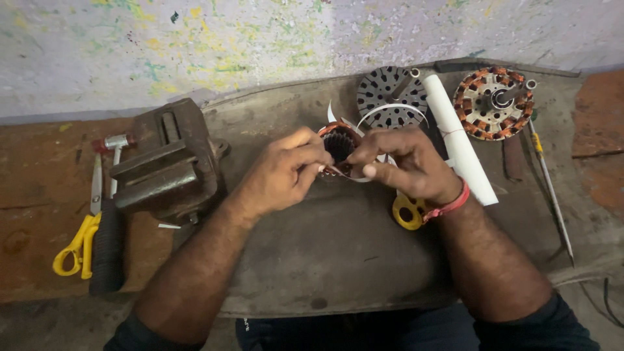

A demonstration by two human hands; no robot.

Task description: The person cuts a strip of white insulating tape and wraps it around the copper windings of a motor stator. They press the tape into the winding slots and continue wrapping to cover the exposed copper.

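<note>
Copper stator (340,143): pinched by both hands, left hand (283,172), right hand (406,162).
Table (338,260): bare near front edge.
Vise (170,162): close by left hand.

Lots of colour here tbh. The small stator (340,144) is black with copper-orange windings round the rim, white paper strips (390,112) curling off it. The wound stator (493,103) is orange-brown copper on silver, the bare core (390,96) dark grey dotted with holes. White tube (458,140), bright yellow scissors (78,244), rusty dark brown vise (170,162). Red thread sits on the right hand's (406,162) wrist. The wall (260,39) is pale with yellow-green splatter, the table (338,247) grimy grey.
</note>
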